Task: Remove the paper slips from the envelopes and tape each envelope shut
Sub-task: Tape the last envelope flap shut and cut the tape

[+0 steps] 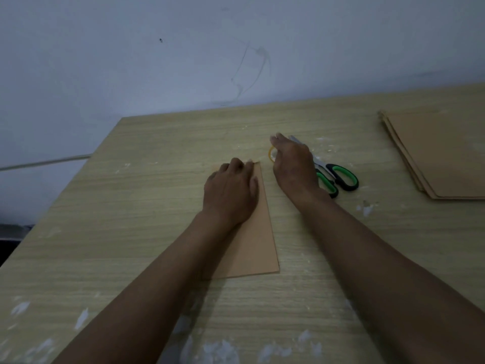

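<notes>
A brown envelope (256,243) lies lengthwise on the wooden table (126,195) in front of me. My left hand (231,190) rests on its far end with the fingers curled down over the top edge, pressing it flat. My right hand (292,164) is just right of that end, over a yellowish tape roll (271,154) of which only a small arc shows by the thumb; whether the fingers grip the roll is hidden. No paper slip is visible.
Green-and-black scissors (338,178) lie right behind my right hand, partly covered by it. A stack of brown envelopes (443,156) sits at the far right table edge. The table's left edge runs diagonally; white paint flecks mark its surface. A wall stands behind.
</notes>
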